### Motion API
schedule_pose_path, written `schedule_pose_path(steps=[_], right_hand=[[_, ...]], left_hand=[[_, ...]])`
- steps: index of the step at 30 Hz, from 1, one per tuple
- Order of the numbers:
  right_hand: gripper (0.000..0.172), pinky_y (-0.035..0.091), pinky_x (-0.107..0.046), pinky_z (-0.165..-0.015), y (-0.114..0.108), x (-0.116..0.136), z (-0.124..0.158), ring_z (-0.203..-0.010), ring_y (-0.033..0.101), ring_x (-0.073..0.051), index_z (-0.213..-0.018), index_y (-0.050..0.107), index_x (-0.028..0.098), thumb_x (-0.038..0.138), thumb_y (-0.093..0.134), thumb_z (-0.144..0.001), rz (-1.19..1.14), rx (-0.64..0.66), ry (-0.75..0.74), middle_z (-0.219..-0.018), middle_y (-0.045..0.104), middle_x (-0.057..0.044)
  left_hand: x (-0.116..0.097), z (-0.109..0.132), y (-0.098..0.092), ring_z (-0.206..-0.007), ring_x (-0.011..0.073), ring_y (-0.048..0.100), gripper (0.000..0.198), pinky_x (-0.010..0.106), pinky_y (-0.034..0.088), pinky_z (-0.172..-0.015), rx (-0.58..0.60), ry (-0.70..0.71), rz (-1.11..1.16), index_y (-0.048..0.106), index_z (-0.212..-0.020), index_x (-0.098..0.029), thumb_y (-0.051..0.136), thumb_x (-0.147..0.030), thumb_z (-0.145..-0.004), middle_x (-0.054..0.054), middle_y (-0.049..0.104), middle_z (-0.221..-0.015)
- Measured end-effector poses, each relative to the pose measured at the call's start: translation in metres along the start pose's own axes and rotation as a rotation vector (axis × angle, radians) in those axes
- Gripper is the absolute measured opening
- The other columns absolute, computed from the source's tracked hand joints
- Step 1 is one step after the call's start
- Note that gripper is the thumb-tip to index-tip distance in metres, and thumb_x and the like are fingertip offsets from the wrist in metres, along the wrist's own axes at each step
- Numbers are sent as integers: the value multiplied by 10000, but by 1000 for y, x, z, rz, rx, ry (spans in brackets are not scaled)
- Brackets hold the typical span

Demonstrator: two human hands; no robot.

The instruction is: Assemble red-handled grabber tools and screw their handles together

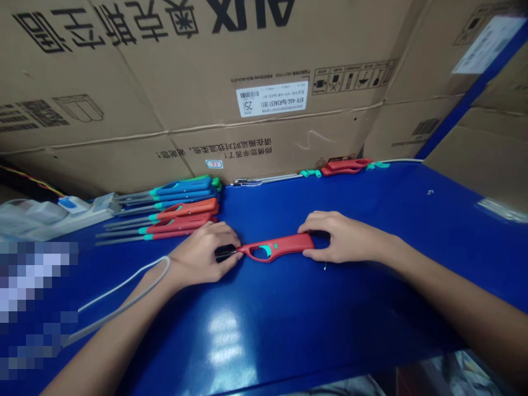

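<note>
A red lighter handle (277, 247) with a teal trigger lies flat on the glossy blue table (264, 330). My right hand (344, 237) grips its rear end, fingers curled over it. My left hand (204, 254) is closed round a short black piece (225, 253) at the handle's front end. A grey cord (124, 291) runs along my left wrist.
A row of finished lighters, blue ones (181, 192) and red ones (181, 217) with long metal tubes, lies at the left. More parts (344, 166) rest by the back edge. Big cardboard boxes (247, 82) wall off the rear. White clutter (37, 217) sits far left.
</note>
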State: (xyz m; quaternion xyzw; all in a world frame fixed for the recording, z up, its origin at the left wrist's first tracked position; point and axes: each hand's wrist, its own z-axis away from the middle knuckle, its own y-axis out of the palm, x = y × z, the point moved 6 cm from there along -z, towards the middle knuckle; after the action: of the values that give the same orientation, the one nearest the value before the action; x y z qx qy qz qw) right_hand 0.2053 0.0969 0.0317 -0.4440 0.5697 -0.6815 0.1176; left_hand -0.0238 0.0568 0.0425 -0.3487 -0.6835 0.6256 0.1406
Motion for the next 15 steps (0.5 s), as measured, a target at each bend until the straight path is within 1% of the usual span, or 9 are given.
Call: schedule_pose_path(steps=[15], right_hand=[[387,466,-356,-839,1,1,0,-959,607,-234,-1100,673,196,445,662,-803,20,13,8,-1078,650,-87]], left_hand=[[0,-1,-1,-809,190,637,181,312,505,-741,2,-1,-2,715,-859,-172,560,-265,-866,66,698,-865]])
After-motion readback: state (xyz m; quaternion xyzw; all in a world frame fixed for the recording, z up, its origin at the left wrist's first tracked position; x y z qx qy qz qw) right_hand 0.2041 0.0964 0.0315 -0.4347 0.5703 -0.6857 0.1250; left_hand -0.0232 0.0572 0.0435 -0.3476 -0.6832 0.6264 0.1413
